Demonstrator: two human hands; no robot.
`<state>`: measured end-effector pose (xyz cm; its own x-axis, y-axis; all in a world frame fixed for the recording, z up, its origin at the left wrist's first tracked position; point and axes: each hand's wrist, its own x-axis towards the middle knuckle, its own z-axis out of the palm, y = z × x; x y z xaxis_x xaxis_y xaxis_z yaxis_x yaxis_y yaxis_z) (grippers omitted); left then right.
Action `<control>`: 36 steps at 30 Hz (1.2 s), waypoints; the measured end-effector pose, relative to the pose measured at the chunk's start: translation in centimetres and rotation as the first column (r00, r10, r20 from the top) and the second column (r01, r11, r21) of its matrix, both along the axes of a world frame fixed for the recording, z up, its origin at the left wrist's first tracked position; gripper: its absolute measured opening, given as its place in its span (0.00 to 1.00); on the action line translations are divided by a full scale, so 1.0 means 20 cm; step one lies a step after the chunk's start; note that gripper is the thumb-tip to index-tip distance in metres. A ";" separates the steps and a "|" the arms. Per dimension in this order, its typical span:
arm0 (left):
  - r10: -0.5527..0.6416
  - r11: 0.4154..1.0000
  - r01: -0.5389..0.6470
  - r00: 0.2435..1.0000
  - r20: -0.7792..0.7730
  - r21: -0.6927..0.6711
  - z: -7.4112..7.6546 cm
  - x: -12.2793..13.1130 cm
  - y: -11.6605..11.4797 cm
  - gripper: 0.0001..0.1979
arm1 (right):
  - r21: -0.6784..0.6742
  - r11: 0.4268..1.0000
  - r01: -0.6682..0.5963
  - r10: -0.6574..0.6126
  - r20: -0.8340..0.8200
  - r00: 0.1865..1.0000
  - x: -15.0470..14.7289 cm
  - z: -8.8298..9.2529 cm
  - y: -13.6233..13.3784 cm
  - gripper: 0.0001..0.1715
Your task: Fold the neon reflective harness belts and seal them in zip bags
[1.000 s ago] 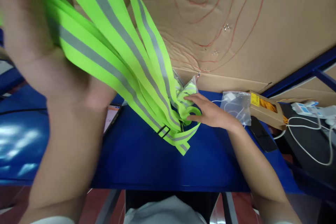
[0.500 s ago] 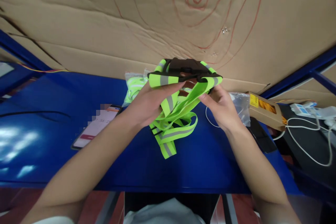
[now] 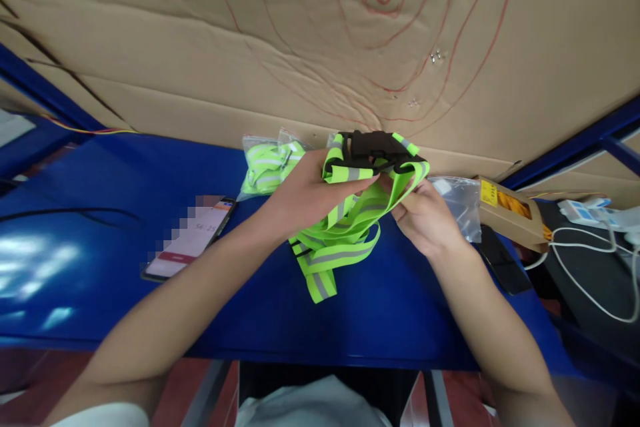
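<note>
A neon-green reflective strap vest (image 3: 345,220) with grey stripes and a black buckle (image 3: 374,145) is bunched between both my hands above the blue table (image 3: 110,213). My left hand (image 3: 305,193) is closed on its left side, thumb over a strap just below the buckle. My right hand (image 3: 425,217) pinches the straps at the right side. Loose strap ends hang down and lie on the table below my hands.
A clear bag holding another green vest (image 3: 267,167) lies behind my left hand. A phone (image 3: 193,240) lies at the left. At the right are an empty clear bag (image 3: 460,203), a cardboard box (image 3: 510,210), a dark phone and white cables (image 3: 590,260). Cardboard sheet (image 3: 300,47) lines the back.
A second ago my left hand held the straps stretched high while my right hand rested on the table; since then both hands have gathered the vest into a bundle near the buckle.
</note>
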<state>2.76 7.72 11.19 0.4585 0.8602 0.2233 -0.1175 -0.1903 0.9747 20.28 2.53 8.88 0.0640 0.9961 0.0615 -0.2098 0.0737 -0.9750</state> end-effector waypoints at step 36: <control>-0.244 0.970 0.237 0.959 -0.146 -0.060 -0.08 0.03 -0.03 0.22 | 0.425 0.846 -0.321 -0.229 0.835 0.501 0.24 0.25 -0.15 0.47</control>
<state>3.27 7.17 9.60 0.6787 0.7273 0.1016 -0.0053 -0.1335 0.9910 25.14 -0.39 13.81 -0.3368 0.7988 0.4984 0.6551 0.5790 -0.4854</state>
